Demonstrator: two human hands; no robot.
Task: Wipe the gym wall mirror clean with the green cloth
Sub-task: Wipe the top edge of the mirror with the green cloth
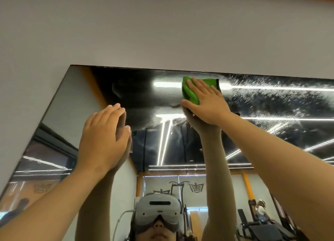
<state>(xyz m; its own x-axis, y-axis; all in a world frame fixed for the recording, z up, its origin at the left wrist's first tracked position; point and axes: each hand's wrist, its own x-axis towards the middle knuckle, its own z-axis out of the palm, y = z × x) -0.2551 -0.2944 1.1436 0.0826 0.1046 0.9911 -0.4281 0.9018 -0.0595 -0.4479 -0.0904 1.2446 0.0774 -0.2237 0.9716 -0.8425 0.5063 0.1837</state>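
Mirror (126, 89) is glossy glass, smeary and spotted with wet droplets on the right; cloth (189, 94) looks like fuzzy green microfiber; wall (162, 33) is flat matt paint.

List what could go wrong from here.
1. The bare left hand lies against the mirror and may leave prints on wiped glass.
2. Spray droplets right of the green cloth may dry into streaks.
3. The right hand only presses the cloth flat, so it could slip off.
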